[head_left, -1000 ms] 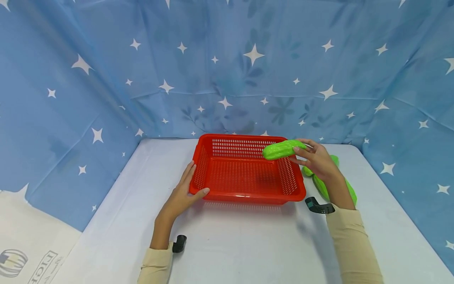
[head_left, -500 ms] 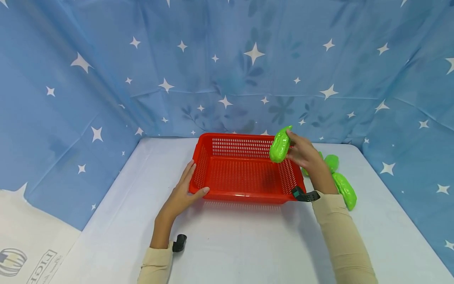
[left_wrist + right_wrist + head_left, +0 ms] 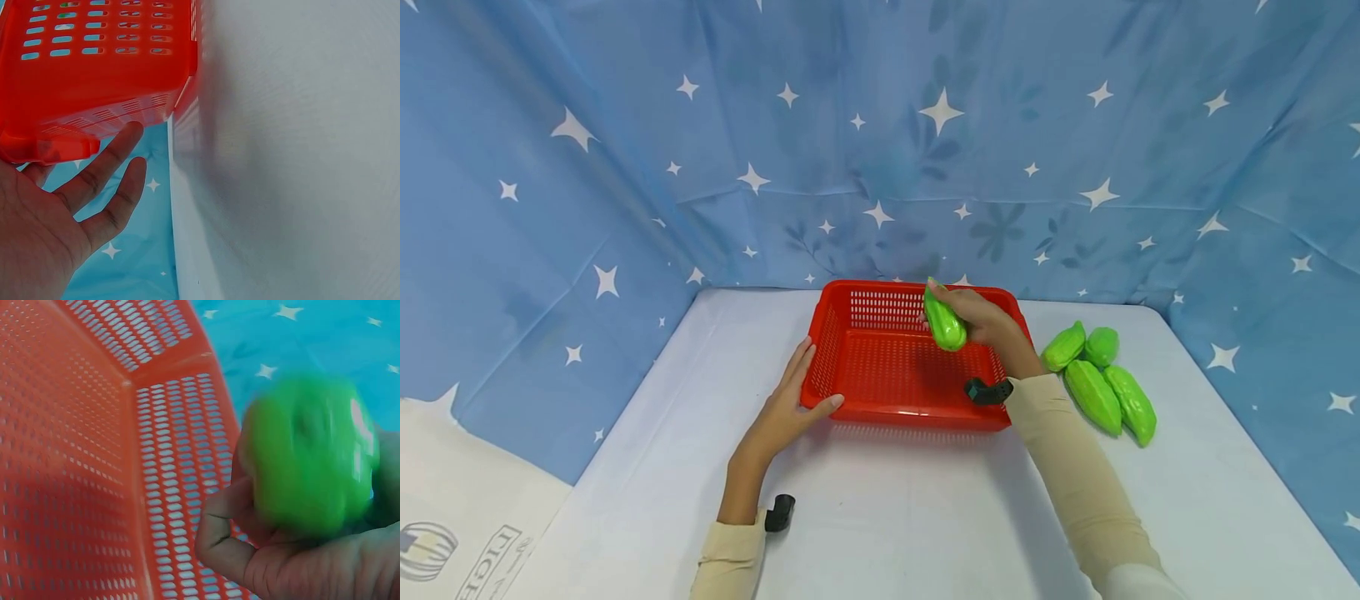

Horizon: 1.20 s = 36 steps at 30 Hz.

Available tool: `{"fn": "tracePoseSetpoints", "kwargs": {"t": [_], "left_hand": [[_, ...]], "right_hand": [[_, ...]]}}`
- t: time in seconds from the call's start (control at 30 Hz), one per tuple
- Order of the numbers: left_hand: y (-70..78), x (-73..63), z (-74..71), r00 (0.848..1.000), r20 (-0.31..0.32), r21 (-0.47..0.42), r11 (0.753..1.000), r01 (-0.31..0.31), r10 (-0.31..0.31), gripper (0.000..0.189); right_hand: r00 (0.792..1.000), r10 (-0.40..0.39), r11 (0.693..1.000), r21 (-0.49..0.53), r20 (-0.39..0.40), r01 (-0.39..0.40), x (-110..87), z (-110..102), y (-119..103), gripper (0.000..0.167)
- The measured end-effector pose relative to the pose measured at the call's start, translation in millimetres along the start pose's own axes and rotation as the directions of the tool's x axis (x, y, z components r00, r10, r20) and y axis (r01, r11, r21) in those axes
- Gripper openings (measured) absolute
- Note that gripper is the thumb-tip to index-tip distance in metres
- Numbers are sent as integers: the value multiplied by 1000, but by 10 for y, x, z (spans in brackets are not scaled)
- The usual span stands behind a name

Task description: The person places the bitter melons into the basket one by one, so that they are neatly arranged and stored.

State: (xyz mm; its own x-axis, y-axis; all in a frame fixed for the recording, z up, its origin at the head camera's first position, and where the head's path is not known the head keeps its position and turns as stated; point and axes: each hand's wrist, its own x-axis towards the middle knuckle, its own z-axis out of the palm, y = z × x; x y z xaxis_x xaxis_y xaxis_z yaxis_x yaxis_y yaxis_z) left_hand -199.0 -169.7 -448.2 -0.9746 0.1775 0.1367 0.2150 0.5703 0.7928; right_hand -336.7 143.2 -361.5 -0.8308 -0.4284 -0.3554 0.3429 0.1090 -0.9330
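My right hand (image 3: 987, 317) grips a shiny, ridged green vegetable (image 3: 946, 325) with a tapered tip, shaped like a bitter melon. It is over the right half of a red plastic basket (image 3: 910, 412), below the level of the back rim in the head view. Seen from the right wrist, its blunt, lobed end (image 3: 309, 450) faces the camera, blurred. My left hand (image 3: 781, 423) rests at the basket's front left corner, thumb along the front rim. In the left wrist view its fingers (image 3: 94, 178) stretch loosely along the outside of the basket wall.
Several similar green vegetables (image 3: 1093, 396) lie in a cluster on the white table (image 3: 895, 517), right of the basket. Blue star-patterned cloth (image 3: 865, 150) hangs behind and at both sides. A printed pale cloth (image 3: 460, 500) is at the lower left.
My right hand has carried the green vegetable left from the basket's right edge, turning it from lying sideways to blunt end down. The vegetables on the table are uncovered. My left hand stays put.
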Motion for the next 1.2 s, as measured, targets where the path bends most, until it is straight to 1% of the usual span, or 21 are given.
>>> {"fn": "tracePoseSetpoints", "kwargs": {"t": [0.03,0.13,0.27,0.33,0.4,0.5,0.63,0.73,0.87,0.97,1.1,1.2], "left_hand": [[0,-1,-1,1000,0,-1,1000,1,-1,97],[-2,-2,-4,1000,-2,-8,1000,1,-1,96],[-5,3,-9,1000,-5,-10,1000,-3,3,95],[2,7,-14,1000,-5,-7,1000,-4,4,95],[11,11,-21,1000,-4,-5,1000,-2,2,96],[18,18,-21,1000,-1,-12,1000,-2,2,97],[3,12,-11,1000,2,-21,1000,2,-2,96],[-4,1,-12,1000,4,-15,1000,-3,3,96],[7,1,-20,1000,2,-5,1000,-12,12,96],[21,2,-18,1000,5,-4,1000,-7,7,96],[22,-11,-10,1000,9,-2,1000,12,-12,97],[17,-17,-9,1000,6,0,1000,12,-12,97]], "right_hand": [[1000,18,1000,-13,-17,-18,46,33,10,67],[998,67,998,-21,-16,-67,171,123,33,58],[993,112,993,-35,34,-111,291,249,46,42],[992,117,991,-78,42,-113,338,318,45,37],[991,124,987,-110,52,-118,389,377,42,39],[989,143,980,-149,46,-135,466,454,46,43],[983,175,969,-187,53,-162,546,559,65,44],[978,201,966,-179,58,-188,588,643,74,42],[974,226,964,-151,17,-221,648,726,88,44],[970,240,956,-164,-28,-241,685,757,113,43],[961,269,943,-184,-63,-276,712,773,171,41],[956,280,934,-206,-86,-292,709,781,212,42]]}}
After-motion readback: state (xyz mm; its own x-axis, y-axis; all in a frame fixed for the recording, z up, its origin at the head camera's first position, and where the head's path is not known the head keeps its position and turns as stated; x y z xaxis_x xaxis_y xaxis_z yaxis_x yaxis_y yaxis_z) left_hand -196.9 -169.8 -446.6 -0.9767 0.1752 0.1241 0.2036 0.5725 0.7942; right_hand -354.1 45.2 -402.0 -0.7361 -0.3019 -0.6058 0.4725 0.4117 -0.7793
